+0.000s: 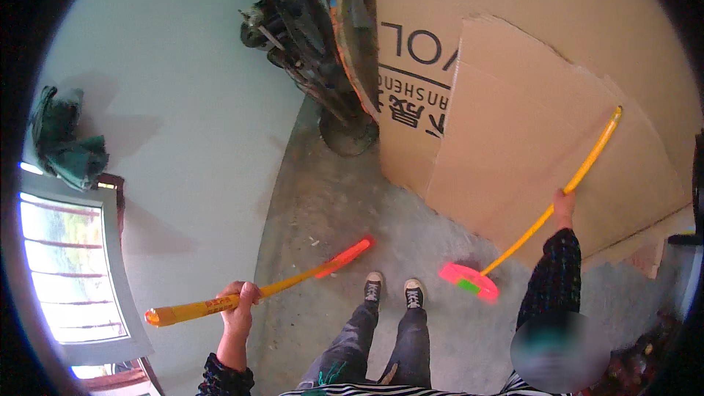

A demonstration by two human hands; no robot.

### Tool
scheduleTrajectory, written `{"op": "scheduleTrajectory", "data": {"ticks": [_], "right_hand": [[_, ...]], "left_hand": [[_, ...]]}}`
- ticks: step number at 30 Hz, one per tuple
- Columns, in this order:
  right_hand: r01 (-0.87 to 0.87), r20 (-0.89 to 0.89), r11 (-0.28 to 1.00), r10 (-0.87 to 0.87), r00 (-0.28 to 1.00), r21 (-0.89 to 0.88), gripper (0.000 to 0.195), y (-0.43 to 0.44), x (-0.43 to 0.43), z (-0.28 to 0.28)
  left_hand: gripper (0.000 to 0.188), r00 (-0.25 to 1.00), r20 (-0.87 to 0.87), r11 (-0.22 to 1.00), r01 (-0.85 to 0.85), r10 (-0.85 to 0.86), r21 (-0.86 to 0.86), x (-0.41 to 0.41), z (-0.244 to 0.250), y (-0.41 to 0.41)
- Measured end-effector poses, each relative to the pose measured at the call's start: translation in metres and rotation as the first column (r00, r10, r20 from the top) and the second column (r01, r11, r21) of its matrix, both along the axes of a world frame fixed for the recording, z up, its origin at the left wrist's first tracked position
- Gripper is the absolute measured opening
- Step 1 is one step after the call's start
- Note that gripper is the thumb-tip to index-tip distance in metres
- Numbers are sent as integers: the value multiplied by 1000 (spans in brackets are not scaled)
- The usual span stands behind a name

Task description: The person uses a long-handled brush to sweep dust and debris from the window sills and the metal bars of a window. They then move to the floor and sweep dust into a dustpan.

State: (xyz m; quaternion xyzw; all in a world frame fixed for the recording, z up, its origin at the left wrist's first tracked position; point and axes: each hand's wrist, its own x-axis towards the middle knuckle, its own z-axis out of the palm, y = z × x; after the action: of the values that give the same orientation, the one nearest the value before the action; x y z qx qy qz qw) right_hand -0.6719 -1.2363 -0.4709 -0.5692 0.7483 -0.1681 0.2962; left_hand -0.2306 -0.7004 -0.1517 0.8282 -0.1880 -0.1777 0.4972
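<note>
My left hand is closed around a yellow pole near its thick upper end. At the pole's lower end is a long red-orange head, close to the floor left of my shoes; whether it is a broom or a dustpan I cannot tell. My right hand grips a second yellow pole around its middle, its top reaching up in front of the cardboard. This one ends in a pink-red head with a green patch, like a broom head, by the floor right of my shoes.
Large cardboard sheets bearing print stand ahead and right. A dark pedestal fan rests near the wall beside a round-edged board. Green cloth hangs above a barred window on the left. A blurred disc hides the lower right.
</note>
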Motion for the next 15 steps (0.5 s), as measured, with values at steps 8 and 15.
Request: {"op": "scheduleTrajectory", "data": {"ticks": [8,15], "right_hand": [[218,331,976,-211,919,19,38,-42,-199,11],[253,689,935,-354,633,248,47,-23,-175,47]], "left_hand": [[28,998,25,998,53,-54,34,11,-5,-7],[28,998,33,995,56,-59,80,6,2,-3]]}}
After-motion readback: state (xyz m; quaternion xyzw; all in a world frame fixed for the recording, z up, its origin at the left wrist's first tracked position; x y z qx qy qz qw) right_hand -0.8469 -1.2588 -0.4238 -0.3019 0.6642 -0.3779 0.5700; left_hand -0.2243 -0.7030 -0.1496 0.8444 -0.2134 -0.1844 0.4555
